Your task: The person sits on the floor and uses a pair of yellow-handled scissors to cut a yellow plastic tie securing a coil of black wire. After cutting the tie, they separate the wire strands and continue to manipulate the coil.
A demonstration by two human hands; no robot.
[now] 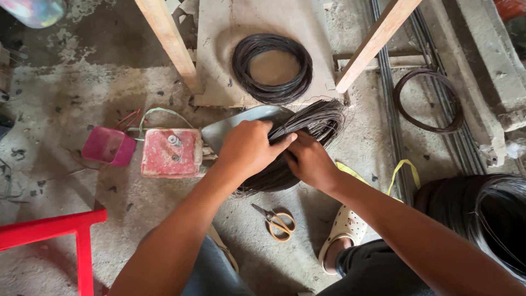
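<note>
Both hands grip a wire bundle lying on the floor beside a red block. The left hand clamps over the strands; the right hand pinches them from below. Keeping the strands gathered tight and even would likely stop them springing apart. Scissors lie near.

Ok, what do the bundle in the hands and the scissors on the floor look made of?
Bundle of wire: thin dark metal strands, dull finish, likely annealed steel; both the left hand and right hand grip it. Scissors: grey metal blades, yellowish handle loops, probably plastic.
</note>
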